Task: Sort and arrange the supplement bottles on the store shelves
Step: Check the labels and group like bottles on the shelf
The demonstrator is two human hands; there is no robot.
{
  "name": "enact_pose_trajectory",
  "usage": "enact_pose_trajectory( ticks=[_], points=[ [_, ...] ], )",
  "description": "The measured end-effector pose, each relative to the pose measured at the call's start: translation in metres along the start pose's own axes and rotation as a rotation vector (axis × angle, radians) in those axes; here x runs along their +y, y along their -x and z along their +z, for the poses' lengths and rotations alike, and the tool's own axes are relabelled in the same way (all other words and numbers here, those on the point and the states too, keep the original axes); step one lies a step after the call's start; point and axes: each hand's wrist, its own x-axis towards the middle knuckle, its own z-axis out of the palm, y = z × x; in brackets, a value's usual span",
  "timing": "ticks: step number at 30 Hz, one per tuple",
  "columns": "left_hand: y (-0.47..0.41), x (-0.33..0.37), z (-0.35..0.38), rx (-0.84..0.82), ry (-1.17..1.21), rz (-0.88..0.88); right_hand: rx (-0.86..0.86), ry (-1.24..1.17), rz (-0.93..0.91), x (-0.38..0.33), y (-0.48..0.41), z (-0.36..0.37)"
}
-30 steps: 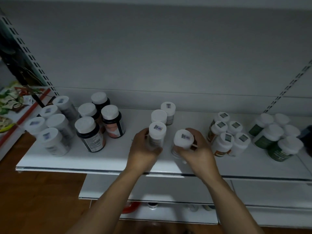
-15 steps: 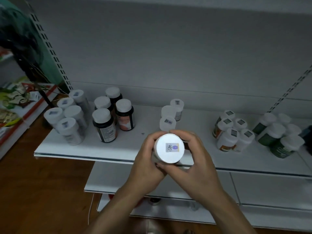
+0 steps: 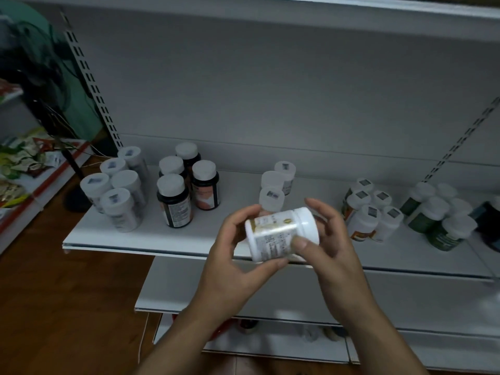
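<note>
1. Clear grey bottles [image 3: 119, 190]: six stand upright in a cluster at the left end of the shelf [image 3: 151, 236], at 10 o'clock from the held bottle. Most caps carry a small dark code sticker, which is not legible.
2. Dark bottles [image 3: 186, 185]: four with white caps stand just right of item 1. The front two show orange-and-white labels, and the print is too small to read.
3. Small white bottles [image 3: 276, 182]: three stand upright at 12 o'clock from the held bottle, near the back. Two caps bear code stickers.
4. Left hand [image 3: 232, 266]: it grips the base end of the held bottle, with the thumb underneath and the fingers curled behind.
5. Held bottle [image 3: 281, 234]: it is white and is held in front of the shelf edge. It lies on its side with the cap pointing to 3 o'clock. The label faces the camera and shows a gold emblem and lines of fine print, none readable.
6. Right hand [image 3: 330, 239]: it holds the cap end, with the thumb pressed on the label and the fingers curved behind the cap.
7. Orange-labelled white bottles [image 3: 370, 212]: a cluster stands at 3 o'clock, with stickered caps.
8. Green-labelled bottles [image 3: 438, 215]: a cluster stands further towards 3 o'clock.
9. Change: half a second ago the held bottle's cap faced the camera. It is now turned sideways with the label exposed. One second ago each hand gripped a separate bottle on the shelf.
</note>
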Motion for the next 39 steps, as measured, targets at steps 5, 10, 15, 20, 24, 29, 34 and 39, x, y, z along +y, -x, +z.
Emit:
enact_pose_trajectory(
  ticks=[5,10,15,20,24,29,34,39],
  points=[
    [-0.001,0.006,0.000,0.016,0.131,0.033,-0.026,-0.194,0.208,0.009,-0.001,0.008],
    [0.000,0.013,0.004,-0.024,0.073,0.091,-0.066,-0.328,0.315,0.012,0.005,0.021],
    [0.000,0.014,0.004,-0.034,0.026,0.139,-0.080,-0.414,0.299,0.010,0.007,0.024],
    [0.002,0.013,0.003,-0.043,0.008,0.154,-0.069,-0.385,0.292,0.012,0.009,0.023],
    [0.005,0.015,-0.002,-0.046,-0.020,0.164,-0.002,-0.224,0.211,0.011,0.009,0.021],
    [0.004,0.013,-0.014,-0.110,-0.090,0.221,0.050,-0.089,-0.017,0.006,0.007,0.013],
    [0.005,0.012,-0.020,-0.107,0.055,0.144,0.004,-0.042,-0.152,0.005,0.011,0.011],
    [0.007,0.009,-0.025,-0.108,0.176,0.074,-0.060,0.021,-0.167,0.007,0.011,0.009]
  ],
)
